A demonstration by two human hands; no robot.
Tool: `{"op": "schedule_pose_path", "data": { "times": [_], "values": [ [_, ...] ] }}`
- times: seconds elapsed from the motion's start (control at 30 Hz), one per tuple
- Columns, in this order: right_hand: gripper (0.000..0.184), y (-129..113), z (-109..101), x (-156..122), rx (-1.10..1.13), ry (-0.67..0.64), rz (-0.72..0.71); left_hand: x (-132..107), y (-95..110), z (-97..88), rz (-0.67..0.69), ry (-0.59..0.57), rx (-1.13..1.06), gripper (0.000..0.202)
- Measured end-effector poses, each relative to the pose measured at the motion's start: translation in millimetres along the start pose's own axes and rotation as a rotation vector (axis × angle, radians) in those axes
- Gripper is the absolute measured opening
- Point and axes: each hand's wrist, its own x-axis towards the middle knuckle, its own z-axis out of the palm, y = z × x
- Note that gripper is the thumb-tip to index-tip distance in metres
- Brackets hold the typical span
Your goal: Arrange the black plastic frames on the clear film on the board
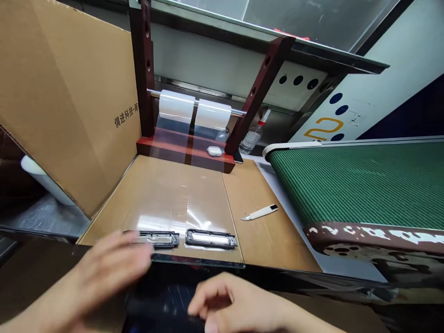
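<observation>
Cardboard-covered bench (270, 240); green conveyor belt (360, 185) right; cardboard wall (62, 92) left; metal shelf (277, 41) overhead.

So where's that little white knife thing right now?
The white utility knife lies on the cardboard work surface, right of the two black frame parts, just short of the green conveyor belt.

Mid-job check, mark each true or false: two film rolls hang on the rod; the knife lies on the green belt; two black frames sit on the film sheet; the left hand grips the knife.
Two white film rolls hang on the rod: true.
The utility knife lies on the green conveyor belt: false, it lies on the cardboard beside the belt.
Two black frames sit on the clear film: true.
The left hand grips the knife: false, it is blurred over the left frame, far from the knife.
</observation>
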Motion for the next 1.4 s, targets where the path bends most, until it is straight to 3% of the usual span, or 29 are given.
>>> {"op": "schedule_pose_path", "data": {
  "times": [0.07,0.1,0.13,0.2,0.3,0.43,0.8,1.2,1.3,1.4],
  "values": [
    [0.030,-25.7,-4.5,3.2,-0.336,0.264,-0.343,33.0,-19.4,-5.8,-0.477,0.122,-0.375,0.086],
    [0.028,-35.5,-7.4,6.9,-0.504,0.400,-0.498,50.1,-28.7,-7.5,-0.698,0.208,-0.611,0.087],
    [0.028,-42.8,-10.6,12.2,-0.645,0.513,-0.628,66.0,-36.9,-8.5,-0.813,0.203,-0.717,0.086],
    [0.028,-50.9,-17.4,26.5,-0.838,0.644,-0.799,90.9,-48.6,-8.7,-0.915,0.135,-0.857,0.082],
    [0.030,-52.4,-25.9,51.2,-1.007,0.730,-0.905,108.1,-55.3,-8.1,-0.963,-0.086,-0.982,0.080],
    [0.033,-47.7,-31.9,75.8,-1.113,0.710,-0.891,111.2,-59.5,-10.7,-1.008,-0.294,-1.034,0.079],
    [0.032,-42.7,-32.1,96.3,-1.155,0.586,-0.798,112.6,-63.9,-11.8,-0.985,-0.430,-0.986,0.074],
    [0.030,-46.0,-27.6,99.3,-1.180,0.584,-0.686,107.7,-68.3,-9.7,-0.980,-0.431,-0.954,0.077],
    [0.034,-46.6,-26.9,99.5,-1.188,0.614,-0.668,104.7,-68.5,-9.1,-0.983,-0.324,-1.004,0.067],
    [0.047,-46.3,-28.1,95.6,-1.183,0.642,-0.638,99.8,-67.7,-4.6,-0.966,-0.109,-1.033,0.057]
  ]
}}
